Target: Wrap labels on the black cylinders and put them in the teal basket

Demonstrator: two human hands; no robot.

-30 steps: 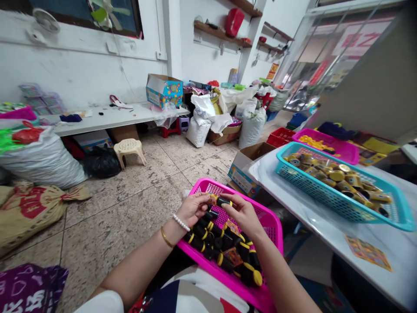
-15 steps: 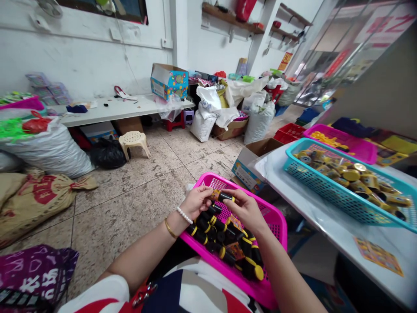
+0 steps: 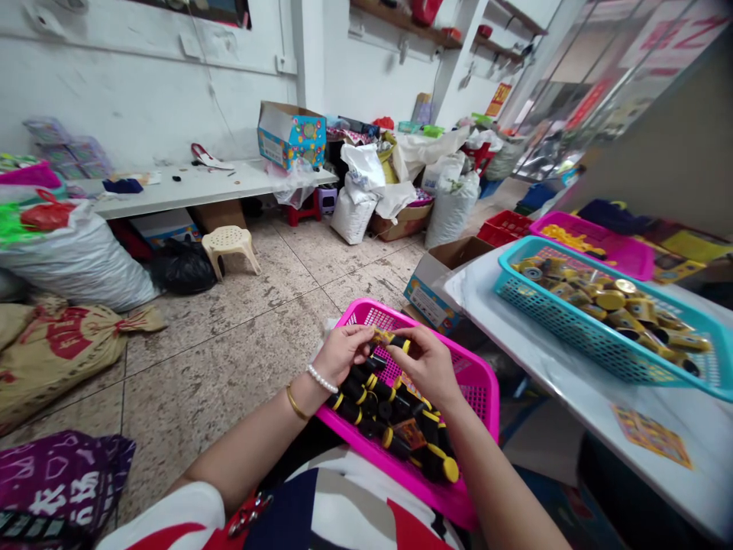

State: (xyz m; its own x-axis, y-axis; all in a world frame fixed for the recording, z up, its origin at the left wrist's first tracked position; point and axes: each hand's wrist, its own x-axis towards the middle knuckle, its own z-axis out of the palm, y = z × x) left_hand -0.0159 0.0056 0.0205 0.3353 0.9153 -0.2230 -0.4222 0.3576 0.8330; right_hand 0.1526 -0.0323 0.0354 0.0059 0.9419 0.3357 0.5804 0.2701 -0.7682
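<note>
Black with a yellow band, the small tube [image 3: 396,343] is pinched between left hand [image 3: 342,354] and right hand [image 3: 428,368] over the 12 o'clock end of the pink basket [image 3: 479,380], where a slip could bounce it onto the floor [image 3: 229,344].

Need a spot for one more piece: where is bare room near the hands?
Bare mesh in the pink plastic basket's far right corner, beside the right hand gripping a small black tube with the left hand. White tabletop between the teal plastic basket and yellow printed card. Crowded: the pink basket's near half, packed with black-and-yellow tubes; the teal basket too.
</note>
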